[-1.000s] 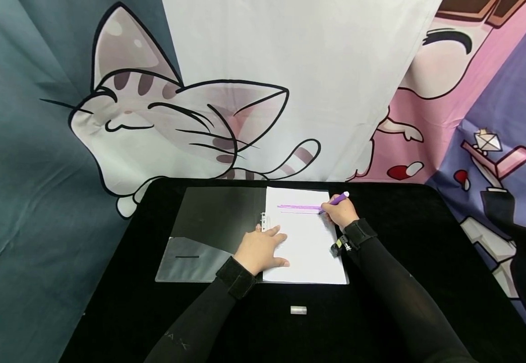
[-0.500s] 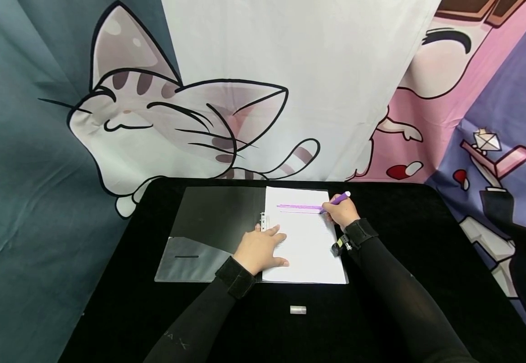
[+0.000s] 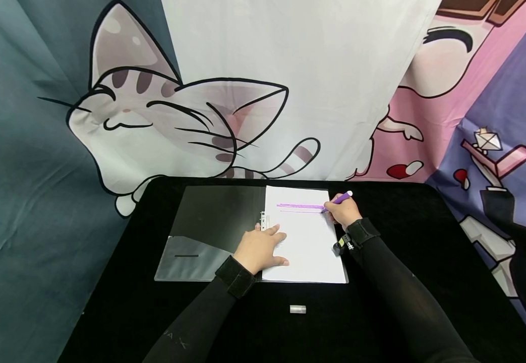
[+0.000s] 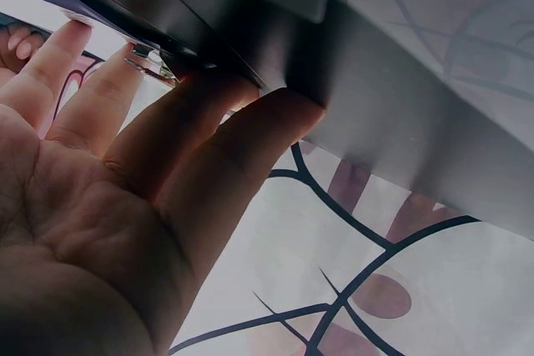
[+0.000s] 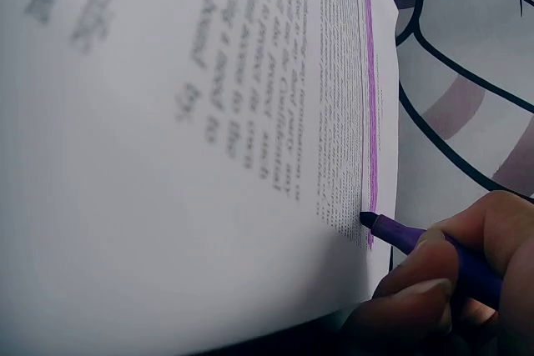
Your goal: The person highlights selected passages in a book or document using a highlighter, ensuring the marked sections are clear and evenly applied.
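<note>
My right hand (image 3: 343,210) pinches a purple highlighter (image 3: 343,197) near its tip, which touches the printed page (image 3: 305,247) toward its right edge. A thick purple band (image 3: 299,205) crosses the upper page, with a thin purple line (image 3: 296,212) just below it. In the right wrist view the highlighter (image 5: 400,233) meets the end of the printed lines beside the purple band (image 5: 372,106). My left hand (image 3: 256,250) rests with spread fingers across the spine of the open folder (image 3: 222,212) and the page's left side. In the left wrist view its fingers (image 4: 225,156) look straight.
A small whitish cylinder (image 3: 297,309) lies on the black table (image 3: 335,327) in front of the folder. A metal clip (image 3: 263,220) sits at the folder's spine. The folder's left cover has a clear pocket (image 3: 190,259). Printed curtains (image 3: 335,101) hang behind the table.
My right hand has shifted slightly right with the highlighter, and the thin purple line reaches a little farther right. My left hand stays in place.
</note>
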### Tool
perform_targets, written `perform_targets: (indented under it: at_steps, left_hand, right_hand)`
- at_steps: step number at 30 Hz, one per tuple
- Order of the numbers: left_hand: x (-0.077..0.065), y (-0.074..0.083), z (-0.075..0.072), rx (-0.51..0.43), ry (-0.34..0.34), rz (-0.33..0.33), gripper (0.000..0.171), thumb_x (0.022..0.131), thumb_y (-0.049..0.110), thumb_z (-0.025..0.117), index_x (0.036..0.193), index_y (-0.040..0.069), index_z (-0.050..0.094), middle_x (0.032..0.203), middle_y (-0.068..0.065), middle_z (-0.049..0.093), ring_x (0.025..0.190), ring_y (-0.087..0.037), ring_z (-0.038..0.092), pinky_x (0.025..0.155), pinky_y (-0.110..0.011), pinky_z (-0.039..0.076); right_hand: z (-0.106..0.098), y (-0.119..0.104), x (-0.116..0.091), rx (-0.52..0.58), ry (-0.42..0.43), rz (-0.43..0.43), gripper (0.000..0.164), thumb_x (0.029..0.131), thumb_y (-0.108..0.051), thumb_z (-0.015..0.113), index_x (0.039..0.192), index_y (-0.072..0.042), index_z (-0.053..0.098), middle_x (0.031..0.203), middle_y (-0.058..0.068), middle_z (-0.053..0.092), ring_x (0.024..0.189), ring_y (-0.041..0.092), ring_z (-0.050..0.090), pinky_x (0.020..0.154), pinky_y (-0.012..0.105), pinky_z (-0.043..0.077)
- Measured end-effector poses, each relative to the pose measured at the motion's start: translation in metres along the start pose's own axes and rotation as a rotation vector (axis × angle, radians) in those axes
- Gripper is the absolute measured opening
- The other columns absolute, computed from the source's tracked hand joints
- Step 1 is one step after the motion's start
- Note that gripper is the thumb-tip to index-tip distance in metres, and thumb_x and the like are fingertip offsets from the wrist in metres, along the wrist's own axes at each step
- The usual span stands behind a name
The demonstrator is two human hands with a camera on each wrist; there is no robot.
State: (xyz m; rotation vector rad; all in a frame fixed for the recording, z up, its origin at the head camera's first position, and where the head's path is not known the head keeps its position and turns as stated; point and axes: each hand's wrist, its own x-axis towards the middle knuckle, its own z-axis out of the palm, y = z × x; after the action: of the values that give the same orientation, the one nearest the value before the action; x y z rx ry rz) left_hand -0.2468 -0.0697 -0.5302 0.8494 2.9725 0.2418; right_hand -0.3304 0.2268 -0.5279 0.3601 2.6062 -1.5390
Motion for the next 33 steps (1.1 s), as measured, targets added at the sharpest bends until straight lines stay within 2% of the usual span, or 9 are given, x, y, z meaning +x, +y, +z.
perform_targets:
  at_steps: [4, 9, 13, 15, 22, 27, 33]
  left_hand:
    - [-0.001, 0.001, -0.004, -0.002, -0.009, -0.001, 0.077, 0.088, 0.066, 0.091, 0.152, 0.026, 0.074, 0.165, -0.003, 0.067, 0.142, -0.06, 0.066, 0.106, -0.073, 0.064]
    - [0.001, -0.002, 0.001, 0.002, 0.003, 0.003, 0.079, 0.087, 0.069, 0.09, 0.152, 0.028, 0.074, 0.166, -0.002, 0.067, 0.141, -0.061, 0.067, 0.103, -0.074, 0.064]
    - [0.002, -0.003, 0.005, 0.0, 0.004, 0.004, 0.079, 0.087, 0.068, 0.091, 0.153, 0.027, 0.074, 0.166, -0.002, 0.067, 0.142, -0.061, 0.066, 0.103, -0.075, 0.063]
    - [0.006, -0.006, 0.012, -0.002, 0.009, 0.007, 0.08, 0.087, 0.069, 0.091, 0.153, 0.028, 0.073, 0.166, -0.002, 0.066, 0.142, -0.062, 0.066, 0.103, -0.075, 0.063]
    - [0.026, -0.027, 0.063, 0.011, 0.059, 0.027, 0.086, 0.081, 0.079, 0.089, 0.153, 0.035, 0.073, 0.167, 0.002, 0.066, 0.14, -0.063, 0.066, 0.099, -0.075, 0.064]
    - [0.027, -0.029, 0.066, 0.029, 0.071, 0.034, 0.09, 0.08, 0.084, 0.086, 0.155, 0.037, 0.071, 0.168, 0.004, 0.064, 0.141, -0.062, 0.066, 0.101, -0.076, 0.063]
    - [0.026, -0.028, 0.064, 0.016, 0.053, 0.027, 0.089, 0.081, 0.083, 0.086, 0.155, 0.037, 0.071, 0.169, 0.004, 0.063, 0.143, -0.063, 0.064, 0.102, -0.076, 0.063]
  right_hand:
    - [-0.001, -0.001, -0.001, -0.01, 0.004, -0.004, 0.014, 0.101, -0.004, 0.066, 0.09, -0.004, 0.057, 0.059, -0.003, 0.059, 0.053, 0.011, 0.055, 0.054, 0.025, 0.05]
    - [-0.002, -0.001, -0.002, -0.043, 0.01, -0.018, 0.014, 0.102, -0.005, 0.066, 0.09, -0.004, 0.058, 0.06, -0.003, 0.059, 0.054, 0.011, 0.055, 0.054, 0.025, 0.05]
    - [-0.004, 0.001, -0.002, -0.017, 0.004, -0.018, 0.013, 0.101, -0.004, 0.065, 0.09, -0.004, 0.058, 0.061, -0.002, 0.06, 0.055, 0.013, 0.056, 0.054, 0.025, 0.05]
    - [-0.004, 0.003, -0.001, -0.007, 0.002, -0.019, 0.013, 0.101, -0.004, 0.065, 0.09, -0.004, 0.058, 0.061, -0.002, 0.061, 0.054, 0.013, 0.055, 0.054, 0.025, 0.05]
    - [-0.006, 0.009, 0.001, 0.001, -0.003, -0.022, 0.013, 0.1, -0.004, 0.065, 0.089, -0.005, 0.057, 0.06, -0.002, 0.062, 0.053, 0.01, 0.053, 0.052, 0.024, 0.046]
    - [-0.006, 0.01, 0.002, 0.015, 0.002, -0.028, 0.012, 0.099, -0.003, 0.065, 0.09, -0.005, 0.057, 0.061, -0.003, 0.062, 0.054, 0.011, 0.055, 0.053, 0.023, 0.048]
    - [-0.005, 0.01, 0.002, 0.019, 0.005, -0.02, 0.013, 0.099, -0.004, 0.065, 0.089, -0.004, 0.058, 0.061, -0.004, 0.062, 0.054, 0.01, 0.056, 0.053, 0.023, 0.048]
